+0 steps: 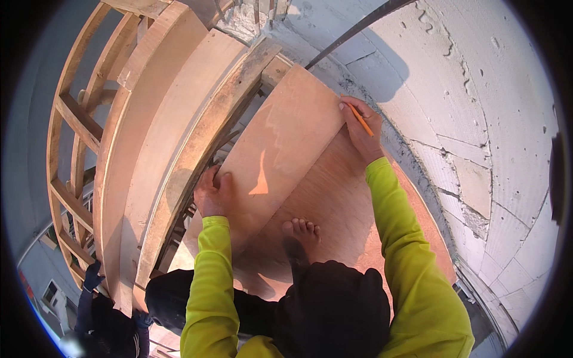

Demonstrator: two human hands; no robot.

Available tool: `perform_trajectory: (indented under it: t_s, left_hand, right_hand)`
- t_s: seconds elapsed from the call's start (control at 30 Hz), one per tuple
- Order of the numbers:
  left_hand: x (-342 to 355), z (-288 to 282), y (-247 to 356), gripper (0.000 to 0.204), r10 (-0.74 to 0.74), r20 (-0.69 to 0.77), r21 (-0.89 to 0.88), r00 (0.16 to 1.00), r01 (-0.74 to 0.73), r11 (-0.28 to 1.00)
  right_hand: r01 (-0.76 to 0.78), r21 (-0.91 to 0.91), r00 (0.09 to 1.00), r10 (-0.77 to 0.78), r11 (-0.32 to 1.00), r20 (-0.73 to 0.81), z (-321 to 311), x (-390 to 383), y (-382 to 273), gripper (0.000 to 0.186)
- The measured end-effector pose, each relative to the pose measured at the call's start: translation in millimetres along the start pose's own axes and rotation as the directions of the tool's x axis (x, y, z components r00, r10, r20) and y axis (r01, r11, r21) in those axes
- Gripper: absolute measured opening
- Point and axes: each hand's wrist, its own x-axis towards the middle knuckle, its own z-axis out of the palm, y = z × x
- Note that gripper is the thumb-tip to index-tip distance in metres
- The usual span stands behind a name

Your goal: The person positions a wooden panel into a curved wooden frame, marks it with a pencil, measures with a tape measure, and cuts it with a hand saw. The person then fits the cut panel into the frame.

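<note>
A long plywood board (292, 131) lies slantwise in front of me, over a larger, darker plywood sheet (334, 191). My left hand (212, 192) grips the board's left edge, its thumb on the upper face and some fingertips hidden. At the far right corner, my right hand (363, 134) holds an orange pencil (361, 119), its fingers touching the board's edge. The pencil slants across that hand, and I cannot tell whether its tip touches the wood.
My bare foot (303, 234) rests on the lower sheet. Timber beams (200, 143) border a gap on the left, beside a curved wooden frame (77, 125). A pale block wall (471, 101) rises right; a dark bar (358, 27) slants before it. Another person (107, 322) is at lower left.
</note>
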Motion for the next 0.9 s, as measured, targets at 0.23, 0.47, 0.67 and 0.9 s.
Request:
perform_trajectory:
  t_s: [0.23,0.47,0.67,0.9]
  left_hand:
    - [1.3,-4.1,5.0,0.056,-0.076,0.126,0.044,0.989,0.071,0.997]
    - [11.3,-11.5,26.4,0.067,-0.169,0.243,0.135,0.955,0.139,0.981]
    - [34.0,-10.9,42.4,0.066,-0.276,0.374,0.167,0.885,0.228,0.959]
    - [29.5,6.4,43.8,0.06,-0.191,0.242,0.112,0.951,0.168,0.979]
  right_hand:
    - [-0.186,0.008,0.982,0.186,0.982,0.013,-4.5,3.8,8.8,0.02]
    - [-0.002,-0.01,1.0,0.002,1.0,-0.03,-1.7,2.3,19.2,0.018]
    - [0.028,-0.006,0.999,-0.028,1.0,-0.04,2.2,2.5,24.7,0.017]
    - [0.017,0.011,0.996,-0.016,1.0,-0.085,5.7,2.2,21.6,0.017]
